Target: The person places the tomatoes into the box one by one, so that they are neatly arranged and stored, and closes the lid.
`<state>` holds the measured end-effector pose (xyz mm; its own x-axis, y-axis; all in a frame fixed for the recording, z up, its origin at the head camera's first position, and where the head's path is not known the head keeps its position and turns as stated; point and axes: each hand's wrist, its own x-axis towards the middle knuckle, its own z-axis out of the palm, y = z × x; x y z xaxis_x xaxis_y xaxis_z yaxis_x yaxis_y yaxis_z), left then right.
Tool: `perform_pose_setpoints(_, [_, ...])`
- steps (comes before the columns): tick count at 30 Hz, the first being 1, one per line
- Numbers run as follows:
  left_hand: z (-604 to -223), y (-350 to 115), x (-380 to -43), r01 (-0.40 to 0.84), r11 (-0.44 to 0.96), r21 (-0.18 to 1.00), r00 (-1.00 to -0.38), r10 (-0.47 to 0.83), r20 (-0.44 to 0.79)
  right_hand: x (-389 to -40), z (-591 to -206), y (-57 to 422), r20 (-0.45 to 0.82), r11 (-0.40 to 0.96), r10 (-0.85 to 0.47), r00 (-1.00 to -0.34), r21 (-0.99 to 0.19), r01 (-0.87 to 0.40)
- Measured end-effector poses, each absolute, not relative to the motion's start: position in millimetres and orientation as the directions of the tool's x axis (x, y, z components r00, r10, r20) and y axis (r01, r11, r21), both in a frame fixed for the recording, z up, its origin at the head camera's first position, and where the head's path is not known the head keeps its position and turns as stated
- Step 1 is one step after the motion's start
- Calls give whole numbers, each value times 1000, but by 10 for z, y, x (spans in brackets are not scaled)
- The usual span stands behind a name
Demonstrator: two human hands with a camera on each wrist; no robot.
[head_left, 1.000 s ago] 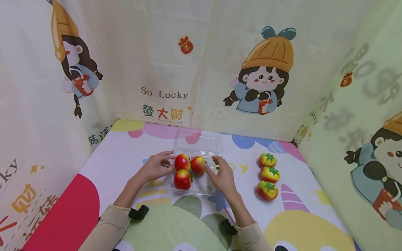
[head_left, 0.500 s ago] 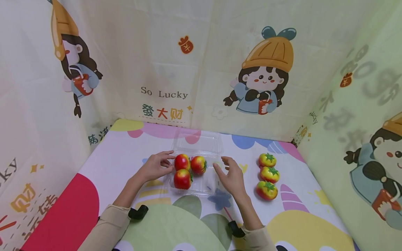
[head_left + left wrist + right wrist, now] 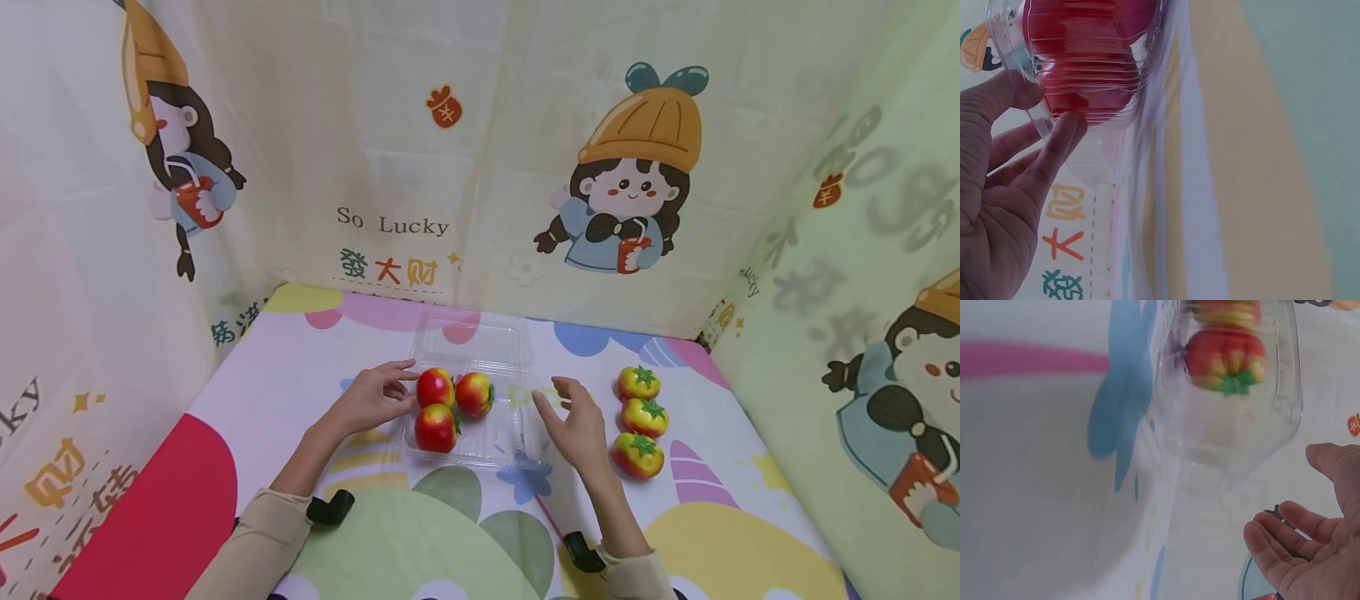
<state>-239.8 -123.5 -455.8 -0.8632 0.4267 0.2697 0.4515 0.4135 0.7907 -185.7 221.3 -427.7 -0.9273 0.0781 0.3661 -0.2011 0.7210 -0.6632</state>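
Observation:
A clear plastic clamshell box [image 3: 480, 454] lies on the table with its lid [image 3: 472, 340] folded back. Three red-and-yellow persimmon-like fruits with green tops sit in its left and middle part, one of them the nearest fruit [image 3: 436, 428]. At the box's left side is my left hand [image 3: 371, 396]; in the left wrist view its thumb [image 3: 1025, 90] lies at the rim and the fingertips [image 3: 1075, 125] against the outer wall, pinching the edge. My right hand [image 3: 577, 425] hovers just right of the box, fingers loosely bent and holding nothing.
Three more such fruits stand in a row on the right, with the middle fruit [image 3: 644, 417] between the other two. A patterned cloth [image 3: 300, 350] covers the table. Printed curtains [image 3: 495, 167] rise at the back and both sides.
My right hand has drawn back rightward from the fruit at the upper right of the box and now sits beyond the box's right edge. The left hand has stayed in place.

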Motion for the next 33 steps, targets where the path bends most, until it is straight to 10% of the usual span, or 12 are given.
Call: perform_pose_setpoints(33, [-4560, -1251, -2408, 476, 404, 782, -851, 437, 292, -1567, -4263, 2838, 343, 729, 232, -910, -681, -71])
